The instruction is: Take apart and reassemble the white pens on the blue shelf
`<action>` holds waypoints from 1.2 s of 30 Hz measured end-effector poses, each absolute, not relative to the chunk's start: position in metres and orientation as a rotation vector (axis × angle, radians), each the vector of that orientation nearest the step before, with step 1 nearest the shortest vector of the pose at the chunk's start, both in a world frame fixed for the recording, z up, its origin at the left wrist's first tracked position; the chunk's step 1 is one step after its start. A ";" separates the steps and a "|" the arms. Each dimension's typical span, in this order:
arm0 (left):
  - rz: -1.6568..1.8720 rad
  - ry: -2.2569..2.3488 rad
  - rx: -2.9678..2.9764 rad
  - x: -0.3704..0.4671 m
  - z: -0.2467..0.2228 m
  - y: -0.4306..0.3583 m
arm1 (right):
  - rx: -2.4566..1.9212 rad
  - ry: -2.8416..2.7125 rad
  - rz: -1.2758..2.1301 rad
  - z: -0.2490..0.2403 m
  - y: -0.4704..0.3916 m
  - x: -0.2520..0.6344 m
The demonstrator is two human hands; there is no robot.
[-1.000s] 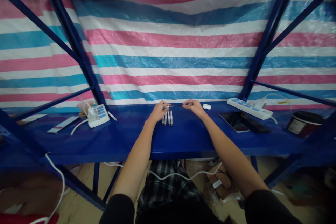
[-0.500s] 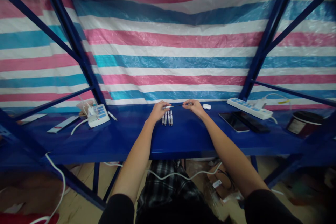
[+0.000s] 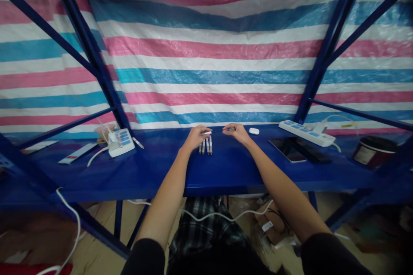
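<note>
Both hands pinch one pen [image 3: 217,130] level between them near the back edge of the blue surface [image 3: 226,172]: left hand [image 3: 195,136] closed on the white end, right hand [image 3: 238,131] closed on the thin dark end, likely so each can grip its own half. Just below, a row of pens [image 3: 205,146] lies side by side, lined up front to back. A small white case [image 3: 254,130] sits just right of the right hand. Two phones [image 3: 295,148] and a power strip [image 3: 306,133] lie toward the right edge; another power strip [image 3: 121,142] toward the left.
</note>
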State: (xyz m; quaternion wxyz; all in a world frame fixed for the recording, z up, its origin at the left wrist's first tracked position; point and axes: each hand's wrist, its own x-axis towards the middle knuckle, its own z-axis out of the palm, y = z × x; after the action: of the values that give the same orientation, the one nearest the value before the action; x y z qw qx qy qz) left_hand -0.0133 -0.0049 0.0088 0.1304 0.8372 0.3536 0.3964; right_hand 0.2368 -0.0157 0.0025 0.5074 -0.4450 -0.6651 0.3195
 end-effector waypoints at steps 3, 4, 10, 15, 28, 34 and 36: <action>1.123 1.045 2.397 -0.009 0.010 -0.007 | -1.053 -1.636 0.766 0.002 -0.018 0.232; 1.114 1.048 2.386 -0.008 0.010 -0.009 | -1.048 -1.648 0.770 0.002 -0.018 0.230; 1.085 1.014 2.354 -0.005 0.015 -0.017 | -1.010 -1.683 0.803 0.000 -0.018 0.224; 1.051 0.985 2.307 -0.006 0.015 -0.017 | -1.028 -1.652 0.769 -0.001 -0.016 0.225; 1.090 0.998 2.272 -0.005 0.015 -0.017 | -0.994 -1.575 0.869 -0.002 -0.020 0.222; 1.027 0.920 2.181 -0.004 0.015 -0.018 | -0.963 -1.500 0.843 0.000 -0.021 0.222; 1.011 0.915 2.178 -0.004 0.016 -0.017 | -0.952 -1.501 0.823 0.000 -0.021 0.222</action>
State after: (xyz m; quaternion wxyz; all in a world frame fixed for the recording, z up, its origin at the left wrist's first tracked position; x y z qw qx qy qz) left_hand -0.0037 -0.0174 0.0158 0.2819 0.8132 0.3416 0.3776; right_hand 0.2216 -0.0208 0.0000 0.5575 -0.4035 -0.6362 0.3488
